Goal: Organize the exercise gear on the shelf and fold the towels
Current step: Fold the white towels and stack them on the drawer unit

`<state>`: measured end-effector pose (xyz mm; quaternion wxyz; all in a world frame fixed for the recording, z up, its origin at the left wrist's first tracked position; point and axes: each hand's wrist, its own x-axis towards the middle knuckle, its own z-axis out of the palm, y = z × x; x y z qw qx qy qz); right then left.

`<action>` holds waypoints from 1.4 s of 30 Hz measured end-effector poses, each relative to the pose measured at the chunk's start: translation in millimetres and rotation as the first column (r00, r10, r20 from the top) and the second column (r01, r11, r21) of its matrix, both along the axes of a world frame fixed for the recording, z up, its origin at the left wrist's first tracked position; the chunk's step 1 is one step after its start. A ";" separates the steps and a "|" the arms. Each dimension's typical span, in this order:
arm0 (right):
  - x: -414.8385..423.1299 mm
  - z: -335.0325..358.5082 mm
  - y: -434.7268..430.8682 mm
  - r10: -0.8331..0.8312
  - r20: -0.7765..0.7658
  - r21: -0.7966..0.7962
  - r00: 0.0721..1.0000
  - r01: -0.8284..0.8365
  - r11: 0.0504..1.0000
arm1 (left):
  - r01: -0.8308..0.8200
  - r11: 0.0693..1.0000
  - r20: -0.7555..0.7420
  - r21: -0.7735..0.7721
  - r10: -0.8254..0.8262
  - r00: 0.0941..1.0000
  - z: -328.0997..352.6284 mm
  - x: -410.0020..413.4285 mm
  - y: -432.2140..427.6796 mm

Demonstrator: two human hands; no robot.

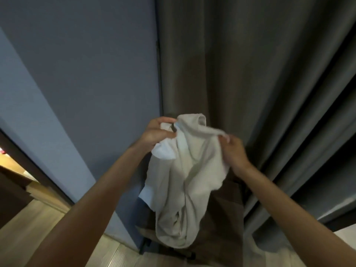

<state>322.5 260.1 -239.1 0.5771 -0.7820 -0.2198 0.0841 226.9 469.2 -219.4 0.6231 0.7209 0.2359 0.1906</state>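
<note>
Your left hand (158, 133) has its fingers curled round a bunched top edge of the towel (185, 180), a tight grip with cloth spilling out under the palm. Your right hand (233, 151) pinches another bit of the top edge between thumb and fingertips, a narrow grip. The hands are near each other at about the same height, with a short strip of towel stretched between them. The rest hangs below, crumpled and unfolded, held in the air and touching nothing that I can see. Its low end is over a dark brown piece of furniture (221, 218) with black legs; can't tell what it is. Behind the towel is a grey curtain (250, 74), a blue-grey wall (86, 64) to its left and a wood floor (28, 228) lower left.
</note>
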 end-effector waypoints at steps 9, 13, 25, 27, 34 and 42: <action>30.6 38.4 -13.9 -0.033 -0.640 0.264 0.768 0.260 0.929 | 0.095 0.803 -0.222 0.588 0.047 0.974 -2.0 -30.7 48.5; 10.6 18.5 -2.9 0.046 -0.633 0.166 0.773 0.077 0.983 | 0.026 0.841 -0.190 0.540 0.091 0.978 -3.5 -34.2 42.3; -47.6 6.7 42.4 0.189 -0.644 0.354 0.741 0.071 0.933 | 0.099 0.841 0.034 -0.532 -0.096 0.995 -6.7 -15.3 -37.2; -50.8 3.6 39.2 0.180 -0.595 0.341 0.784 0.043 0.939 | 0.136 0.748 0.132 -0.649 -0.065 0.989 -11.0 -14.6 -45.5; -60.2 -7.9 30.2 0.217 -0.344 0.180 0.913 -0.163 0.970 | 0.357 0.714 0.260 -0.602 -0.248 0.933 -22.6 -23.2 -62.4; -55.3 -10.3 17.4 0.327 -0.207 0.155 0.922 -0.299 0.942 | 0.173 0.958 0.103 -0.229 -0.153 0.983 -32.4 -37.6 -59.3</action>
